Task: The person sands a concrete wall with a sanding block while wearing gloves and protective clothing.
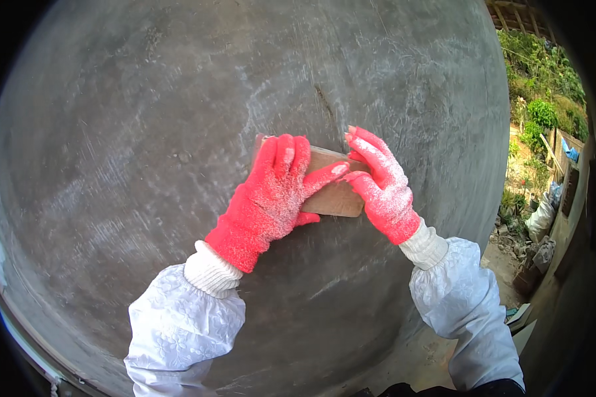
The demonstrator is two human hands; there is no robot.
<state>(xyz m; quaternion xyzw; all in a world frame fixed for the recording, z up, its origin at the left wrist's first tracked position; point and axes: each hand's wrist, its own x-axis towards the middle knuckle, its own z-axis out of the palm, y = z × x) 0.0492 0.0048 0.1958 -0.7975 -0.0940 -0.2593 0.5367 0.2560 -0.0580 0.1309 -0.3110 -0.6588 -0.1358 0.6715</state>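
Note:
My left hand [270, 198], in a red fuzzy glove dusted with pale powder, grips a flat brown block [335, 202], probably wood. Its fingers wrap over the block's upper left side, and the index finger points right across the face. The block is held at a slight tilt in front of a broad grey plastered wall [179, 124]. At the block's right end is my right hand [387, 193], gloved the same way and whiter with powder. Its thumb comes close to my left index fingertip, while the other fingers reach past the upper corner. Whether it grips the block is unclear.
A dark crack-like mark [324, 101] runs down the wall above the block. Beyond the wall's right edge are green shrubs [542, 113], a white sack [541, 218] and rubble [509, 243]. A pale ledge [27, 342] borders the lower left.

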